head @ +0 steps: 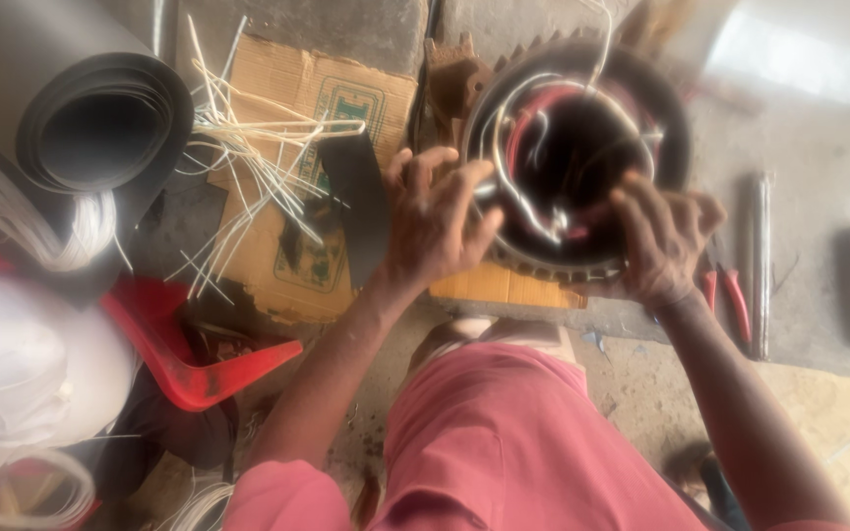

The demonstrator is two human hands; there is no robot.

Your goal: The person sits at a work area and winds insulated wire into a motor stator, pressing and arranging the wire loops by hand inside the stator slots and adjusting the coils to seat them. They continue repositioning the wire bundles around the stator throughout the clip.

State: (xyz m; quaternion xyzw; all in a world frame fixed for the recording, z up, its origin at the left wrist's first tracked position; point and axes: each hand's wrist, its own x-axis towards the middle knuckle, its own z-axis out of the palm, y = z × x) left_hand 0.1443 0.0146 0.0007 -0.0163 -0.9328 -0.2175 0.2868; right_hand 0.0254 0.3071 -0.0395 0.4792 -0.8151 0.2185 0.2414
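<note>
I see both hands on the stator (582, 157), far centre. My left hand (435, 221) grips its left rim, fingers curled over the wires (543, 128). My right hand (666, 241) clasps the near right rim. Pliers (730, 295) lie just right.

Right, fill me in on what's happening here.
A person in pink crouches over a round motor stator on the concrete floor. The left hand grips its near rim and the right hand works at the sleeved wires inside. Red-handled pliers lie to the right; white sleeving strips litter the cardboard on the left.
</note>
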